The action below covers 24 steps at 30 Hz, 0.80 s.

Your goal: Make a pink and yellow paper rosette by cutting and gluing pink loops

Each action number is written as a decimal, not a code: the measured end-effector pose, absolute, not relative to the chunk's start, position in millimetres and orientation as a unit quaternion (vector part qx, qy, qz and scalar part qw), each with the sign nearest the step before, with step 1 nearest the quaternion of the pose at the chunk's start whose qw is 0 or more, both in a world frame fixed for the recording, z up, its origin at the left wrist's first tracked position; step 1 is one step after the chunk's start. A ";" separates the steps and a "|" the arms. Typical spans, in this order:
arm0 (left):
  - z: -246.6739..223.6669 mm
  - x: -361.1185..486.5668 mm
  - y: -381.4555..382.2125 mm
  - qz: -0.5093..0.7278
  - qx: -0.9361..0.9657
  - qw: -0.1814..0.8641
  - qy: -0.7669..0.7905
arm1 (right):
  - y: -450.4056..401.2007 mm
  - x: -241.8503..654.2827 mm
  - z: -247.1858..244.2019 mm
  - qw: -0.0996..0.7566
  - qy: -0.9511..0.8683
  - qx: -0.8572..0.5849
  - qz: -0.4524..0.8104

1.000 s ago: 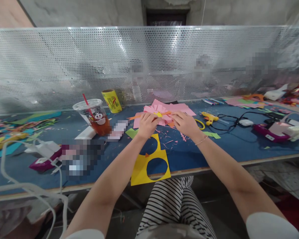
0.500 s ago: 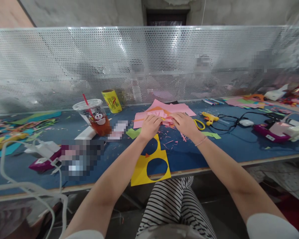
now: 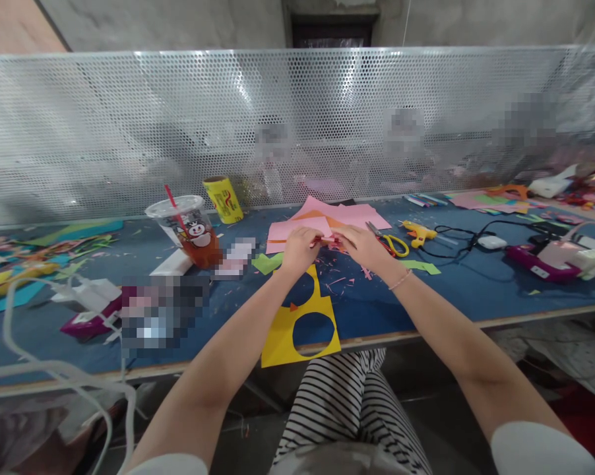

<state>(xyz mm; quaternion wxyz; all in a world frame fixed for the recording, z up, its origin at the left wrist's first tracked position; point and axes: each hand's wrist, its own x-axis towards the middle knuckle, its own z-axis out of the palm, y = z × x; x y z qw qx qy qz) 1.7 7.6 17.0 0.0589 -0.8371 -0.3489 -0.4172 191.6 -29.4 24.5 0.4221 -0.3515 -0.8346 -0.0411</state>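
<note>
Head view: the left hand (image 3: 300, 251) and right hand (image 3: 357, 245) are close together over the desk (image 3: 376, 310), fingers of both pinched on a pink paper piece (image 3: 318, 226) between them. From there, yellow-handled scissors (image 3: 386, 238) and a yellow glue gun (image 3: 419, 232) lie toward three o'clock, a holed yellow sheet (image 3: 278, 335) toward seven, a drink cup (image 3: 201, 237) toward nine.

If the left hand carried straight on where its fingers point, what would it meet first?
Probably the right hand, which faces the left hand closely, with pink paper at their fingers; the exact depth is hard to judge.
</note>
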 end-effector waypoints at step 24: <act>22.1 9.6 -1.6 -0.450 -0.804 -0.078 -0.380 | -26.3 189.3 23.5 0.511 -0.773 -0.374 -0.018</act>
